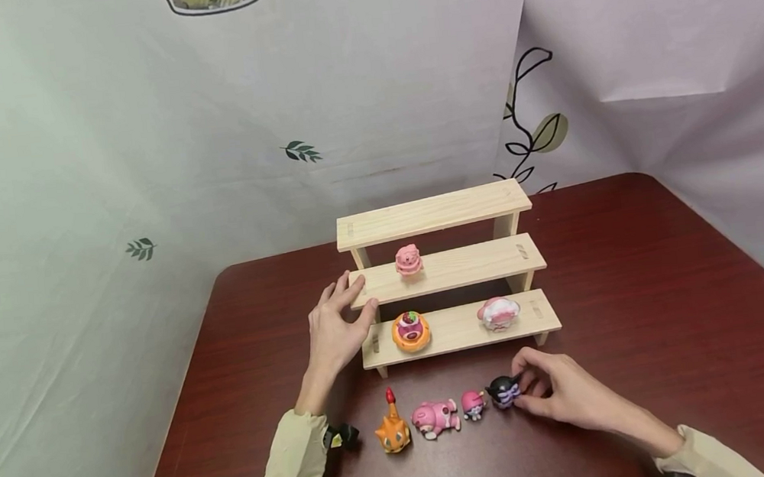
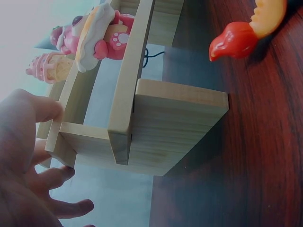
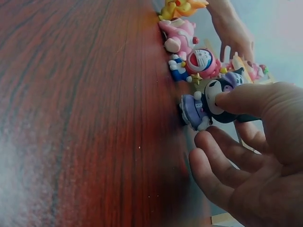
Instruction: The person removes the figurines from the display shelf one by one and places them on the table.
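Kuromi figurine (image 1: 503, 393) pinched high, close beside its neighbour

The right hand (image 1: 562, 391) pinches the black-hooded Kuromi figurine, thumb over its face, at the right end of the row on the tabletop (image 1: 636, 291); whether its base touches the surface is unclear. Held by a rounded head, it could swivel or slip, and a sideways swing might tip the pink-hooded Doraemon figurine (image 1: 472, 405) just beside it. The left hand (image 1: 336, 333), well apart from the right, grips the middle board's left end on the wooden three-tier stand (image 1: 456, 326); an uneven pull there could rock the pink ice-cream-cone figurine (image 1: 408, 260) on that board. The Charmander figurine (image 1: 392, 433) lies near the left sleeve (image 1: 289, 459), which might brush it.
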Action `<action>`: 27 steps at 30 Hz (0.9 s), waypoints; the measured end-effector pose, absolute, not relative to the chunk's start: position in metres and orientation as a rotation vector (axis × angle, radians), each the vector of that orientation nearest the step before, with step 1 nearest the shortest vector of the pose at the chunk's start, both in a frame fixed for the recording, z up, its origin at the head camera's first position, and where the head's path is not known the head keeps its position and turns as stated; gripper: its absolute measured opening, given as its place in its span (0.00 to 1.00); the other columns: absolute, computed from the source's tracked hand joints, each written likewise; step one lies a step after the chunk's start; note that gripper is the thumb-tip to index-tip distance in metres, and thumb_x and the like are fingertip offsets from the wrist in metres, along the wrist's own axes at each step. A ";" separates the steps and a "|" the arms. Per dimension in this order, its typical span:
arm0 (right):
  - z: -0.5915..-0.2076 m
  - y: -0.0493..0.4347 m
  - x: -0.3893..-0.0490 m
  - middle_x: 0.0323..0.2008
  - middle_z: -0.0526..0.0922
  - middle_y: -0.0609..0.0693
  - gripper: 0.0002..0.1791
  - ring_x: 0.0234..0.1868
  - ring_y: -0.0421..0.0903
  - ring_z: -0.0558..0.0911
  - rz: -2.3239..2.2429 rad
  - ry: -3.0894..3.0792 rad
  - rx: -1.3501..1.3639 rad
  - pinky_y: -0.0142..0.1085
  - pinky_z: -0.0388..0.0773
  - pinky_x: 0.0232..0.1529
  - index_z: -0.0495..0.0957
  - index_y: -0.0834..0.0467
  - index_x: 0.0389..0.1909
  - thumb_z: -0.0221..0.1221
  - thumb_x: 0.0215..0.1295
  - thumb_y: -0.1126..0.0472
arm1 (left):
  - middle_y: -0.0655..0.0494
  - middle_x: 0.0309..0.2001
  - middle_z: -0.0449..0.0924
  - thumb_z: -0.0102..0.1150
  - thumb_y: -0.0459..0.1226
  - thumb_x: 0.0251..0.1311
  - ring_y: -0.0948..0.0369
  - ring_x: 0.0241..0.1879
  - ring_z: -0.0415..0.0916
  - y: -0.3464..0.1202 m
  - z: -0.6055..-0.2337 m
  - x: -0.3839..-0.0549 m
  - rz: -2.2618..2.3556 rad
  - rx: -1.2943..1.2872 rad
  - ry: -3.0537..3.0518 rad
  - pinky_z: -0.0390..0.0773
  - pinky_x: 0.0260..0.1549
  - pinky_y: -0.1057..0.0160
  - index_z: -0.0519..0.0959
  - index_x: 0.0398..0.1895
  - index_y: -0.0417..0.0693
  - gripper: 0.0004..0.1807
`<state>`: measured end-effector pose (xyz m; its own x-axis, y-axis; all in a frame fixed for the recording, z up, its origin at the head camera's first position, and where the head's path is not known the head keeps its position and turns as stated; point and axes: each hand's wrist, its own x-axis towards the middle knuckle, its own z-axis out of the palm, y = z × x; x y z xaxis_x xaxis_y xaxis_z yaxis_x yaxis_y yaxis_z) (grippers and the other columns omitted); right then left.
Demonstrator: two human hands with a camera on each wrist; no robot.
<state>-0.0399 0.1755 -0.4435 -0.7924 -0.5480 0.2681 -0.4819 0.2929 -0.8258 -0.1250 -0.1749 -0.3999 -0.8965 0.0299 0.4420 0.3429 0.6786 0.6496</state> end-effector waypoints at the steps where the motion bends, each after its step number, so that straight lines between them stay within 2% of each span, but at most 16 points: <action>1: -0.444 0.175 -0.040 0.29 0.83 0.48 0.20 0.29 0.36 0.82 -1.540 2.472 -0.988 0.34 0.81 0.27 0.72 0.57 0.39 0.70 0.51 0.75 | 0.49 0.66 0.73 0.66 0.44 0.60 0.38 0.66 0.64 -0.175 -0.400 -0.125 -1.080 -0.291 -2.496 0.58 0.60 0.32 0.82 0.61 0.49 0.25; 4: -0.443 0.175 -0.040 0.29 0.84 0.49 0.20 0.29 0.36 0.82 -1.535 2.474 -0.984 0.34 0.81 0.27 0.73 0.57 0.39 0.71 0.50 0.74 | 0.49 0.66 0.72 0.67 0.44 0.59 0.38 0.66 0.64 -0.175 -0.400 -0.125 -1.078 -0.289 -2.497 0.58 0.60 0.32 0.82 0.61 0.49 0.25; 10: -0.444 0.173 -0.040 0.29 0.84 0.42 0.20 0.29 0.36 0.82 -1.536 2.480 -0.957 0.34 0.81 0.27 0.72 0.54 0.38 0.72 0.51 0.72 | 0.49 0.66 0.73 0.67 0.44 0.59 0.39 0.66 0.65 -0.175 -0.400 -0.126 -1.074 -0.293 -2.490 0.59 0.59 0.32 0.82 0.60 0.49 0.25; 17: -0.437 0.178 -0.040 0.31 0.84 0.43 0.21 0.30 0.38 0.83 -1.535 2.522 -0.967 0.35 0.81 0.27 0.72 0.56 0.40 0.74 0.51 0.68 | 0.48 0.66 0.73 0.67 0.43 0.59 0.38 0.66 0.65 -0.175 -0.399 -0.126 -1.076 -0.293 -2.483 0.59 0.59 0.32 0.82 0.60 0.48 0.25; 23: -0.425 0.185 -0.039 0.30 0.81 0.42 0.23 0.29 0.39 0.81 -1.431 2.697 -1.020 0.33 0.77 0.27 0.74 0.53 0.39 0.76 0.46 0.67 | 0.49 0.66 0.73 0.66 0.44 0.60 0.39 0.66 0.65 -0.175 -0.399 -0.125 -1.080 -0.287 -2.496 0.58 0.59 0.32 0.82 0.61 0.49 0.25; 27: -0.409 0.187 -0.042 0.29 0.79 0.40 0.23 0.28 0.37 0.79 -1.385 2.805 -1.149 0.29 0.74 0.26 0.75 0.52 0.37 0.76 0.43 0.68 | 0.48 0.66 0.72 0.66 0.44 0.60 0.39 0.66 0.64 -0.175 -0.399 -0.125 -1.083 -0.284 -2.501 0.58 0.60 0.32 0.81 0.61 0.49 0.25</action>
<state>-0.0416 0.1875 -0.4094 -0.7462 -0.4963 0.4438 -0.6540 0.4218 -0.6280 -0.1251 -0.1754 -0.3993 -0.8998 0.0270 0.4354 0.3361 0.6792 0.6525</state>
